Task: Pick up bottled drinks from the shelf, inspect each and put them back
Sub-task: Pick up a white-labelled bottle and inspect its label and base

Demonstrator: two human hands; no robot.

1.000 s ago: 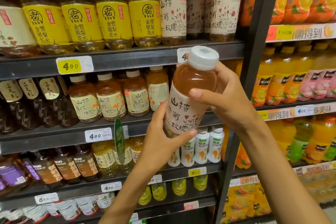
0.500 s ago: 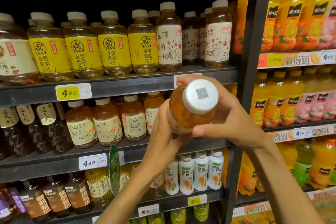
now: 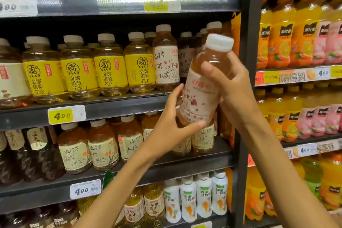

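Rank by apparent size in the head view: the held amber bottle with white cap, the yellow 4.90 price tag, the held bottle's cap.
1. Held amber bottle, though nearness to the camera enlarges it.
2. Yellow 4.90 price tag.
3. White cap, about alike; order unsure.

Shelf [image 3: 111, 105] row packed cap to cap with yellow-label bottles [image 3: 109, 66], open slot only at right end beside the upright [image 3: 249, 61], behind the held bottle [image 3: 201, 87].

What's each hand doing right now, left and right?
Left hand: cradles the base of the amber drink bottle, thumb under it.
Right hand: grips the same bottle's upper body, fingers curled round.
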